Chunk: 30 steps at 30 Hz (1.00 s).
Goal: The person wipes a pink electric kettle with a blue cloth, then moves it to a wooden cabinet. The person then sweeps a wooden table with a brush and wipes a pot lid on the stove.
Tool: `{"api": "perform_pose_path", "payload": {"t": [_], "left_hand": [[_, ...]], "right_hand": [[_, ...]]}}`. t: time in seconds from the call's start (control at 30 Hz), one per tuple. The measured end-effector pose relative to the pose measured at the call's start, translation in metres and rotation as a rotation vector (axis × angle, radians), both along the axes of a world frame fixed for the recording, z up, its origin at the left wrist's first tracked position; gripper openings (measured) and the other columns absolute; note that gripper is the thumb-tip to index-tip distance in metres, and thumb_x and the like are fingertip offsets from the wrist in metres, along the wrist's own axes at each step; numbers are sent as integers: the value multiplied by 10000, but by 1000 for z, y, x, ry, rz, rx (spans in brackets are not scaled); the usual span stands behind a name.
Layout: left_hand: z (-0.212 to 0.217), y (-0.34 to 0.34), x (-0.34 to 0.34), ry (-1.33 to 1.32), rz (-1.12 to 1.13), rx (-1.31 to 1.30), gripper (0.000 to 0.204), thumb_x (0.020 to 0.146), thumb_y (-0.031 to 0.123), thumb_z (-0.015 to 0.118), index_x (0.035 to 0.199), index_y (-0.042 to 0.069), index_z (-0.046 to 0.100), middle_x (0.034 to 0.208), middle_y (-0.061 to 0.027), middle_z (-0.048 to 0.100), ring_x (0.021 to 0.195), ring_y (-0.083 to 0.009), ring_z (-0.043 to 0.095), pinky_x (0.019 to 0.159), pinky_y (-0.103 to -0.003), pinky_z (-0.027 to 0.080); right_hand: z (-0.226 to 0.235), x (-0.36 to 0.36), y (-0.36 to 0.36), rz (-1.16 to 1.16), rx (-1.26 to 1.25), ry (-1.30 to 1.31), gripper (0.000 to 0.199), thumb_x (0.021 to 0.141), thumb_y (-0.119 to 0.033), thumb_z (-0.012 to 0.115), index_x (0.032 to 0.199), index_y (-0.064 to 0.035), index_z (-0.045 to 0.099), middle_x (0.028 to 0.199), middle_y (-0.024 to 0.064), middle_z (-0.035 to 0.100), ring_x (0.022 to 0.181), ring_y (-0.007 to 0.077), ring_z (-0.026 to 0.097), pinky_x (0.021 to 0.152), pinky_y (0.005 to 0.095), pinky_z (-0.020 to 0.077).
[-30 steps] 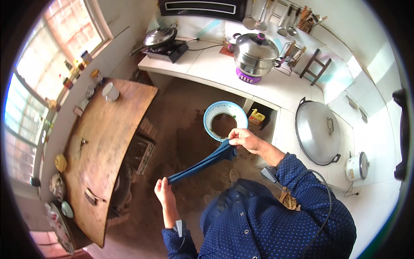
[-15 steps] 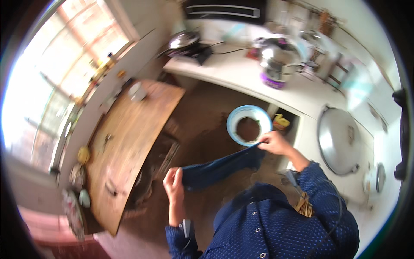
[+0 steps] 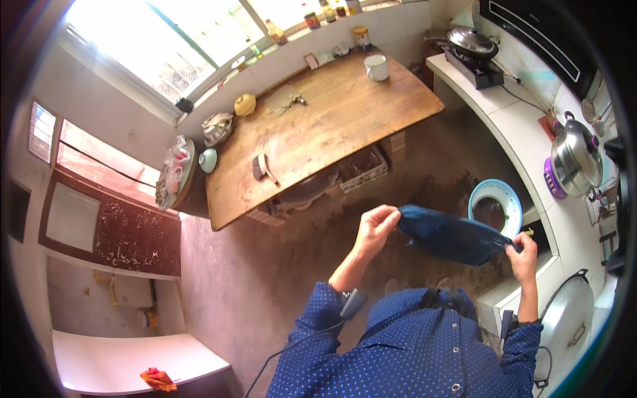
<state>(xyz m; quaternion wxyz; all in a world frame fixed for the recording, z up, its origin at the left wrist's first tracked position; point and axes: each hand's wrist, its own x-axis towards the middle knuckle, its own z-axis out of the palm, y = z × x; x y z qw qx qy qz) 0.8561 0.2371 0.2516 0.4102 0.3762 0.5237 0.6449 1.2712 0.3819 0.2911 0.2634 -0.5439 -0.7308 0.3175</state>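
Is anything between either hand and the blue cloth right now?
No. Both hands already grip the blue cloth: the left hand pinches its left end and the right hand holds its right end. The cloth hangs in the air between them, above the floor and in front of the blue-rimmed basin.

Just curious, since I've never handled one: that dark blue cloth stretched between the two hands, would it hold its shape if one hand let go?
Probably not. The dark blue cloth sags and creases between the left hand and right hand, so it looks floppy. Each hand holds it by a pinch at one end, which suggests it is light. Released, it would likely hang limp.
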Motion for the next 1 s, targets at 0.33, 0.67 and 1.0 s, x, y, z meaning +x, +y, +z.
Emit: {"api": "perform_pose_path", "payload": {"t": [0.33, 0.67, 1.0], "left_hand": [[-2, -16, -5, -226, -52, -25, 109, 1019, -15, 577, 1079, 15, 663, 932, -27, 673, 770, -94, 644, 620, -262, 591], [-8, -31, -1, 311, -218, -141, 89, 962, 34, 635, 984, 14, 718, 843, 16, 648, 802, -86, 576, 710, -276, 496], [-11, 2, 19, 152, 26, -191, 109, 1075, 170, 613, 1035, 69, 613, 869, 4, 580, 660, -84, 570, 566, -242, 509]], "right_hand": [[11, 14, -2, 143, -493, 406, 146, 839, 18, 645, 980, -7, 674, 896, 46, 699, 678, 75, 627, 528, 222, 555], [0, 46, -8, 86, -458, 470, 35, 936, -63, 705, 962, -59, 683, 904, 24, 676, 751, 107, 663, 640, 269, 584], [-39, 111, 77, -106, -251, 268, 494, 1069, -368, 647, 780, 10, 780, 795, 104, 780, 755, 132, 720, 746, 304, 571]]}}
